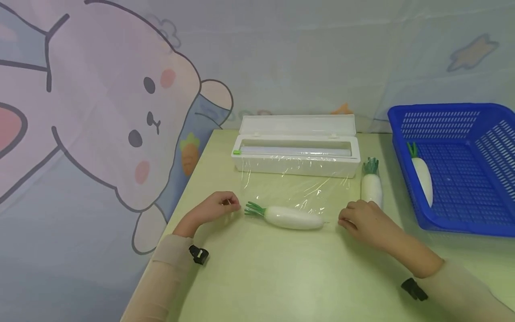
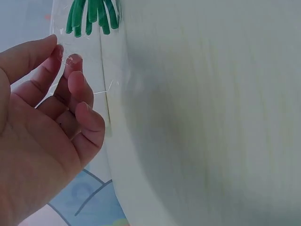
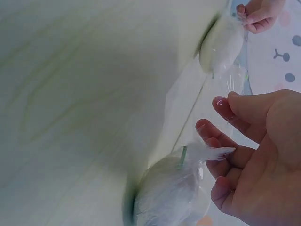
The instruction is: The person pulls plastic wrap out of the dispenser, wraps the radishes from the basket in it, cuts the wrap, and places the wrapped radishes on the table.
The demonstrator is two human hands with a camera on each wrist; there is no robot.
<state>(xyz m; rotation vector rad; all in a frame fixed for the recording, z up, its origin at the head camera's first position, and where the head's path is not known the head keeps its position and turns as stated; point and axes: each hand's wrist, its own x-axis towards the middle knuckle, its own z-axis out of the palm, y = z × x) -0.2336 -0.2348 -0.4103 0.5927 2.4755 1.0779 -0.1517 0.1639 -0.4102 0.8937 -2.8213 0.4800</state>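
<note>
Posting with both hands busy, so using the white wrap box (image 1: 295,167) as my landmark. The white radish (image 1: 294,218) lies crosswise on my side of the box, leaves pointing left. A clear film (image 1: 281,187) runs from the box down to it; I can't tell whether it's over or under the body.

My left hand (image 1: 219,208), front left of the box, has thumb and index closed on a bit of film, other fingers loosely bent. Right hand (image 1: 368,223), front right of the box, looks like the same light pinch on the other corner.

What worries me: that film is thin, so if I pull unevenly it'd probably bunch up or cling to itself. Tug too hard and the box could slide, or the radish could roll. My right hand is also crowding the second radish (image 1: 372,188), just right of the box, whose twisted film tail could snag my fingers.

Surface is a pale yellow-green table (image 1: 277,277). Farther right of the box is a blue basket (image 1: 462,226) with a third radish (image 1: 424,179) in it. Behind the box there's a cartoon backdrop (image 1: 301,67), big sideways animal face off to the left.
</note>
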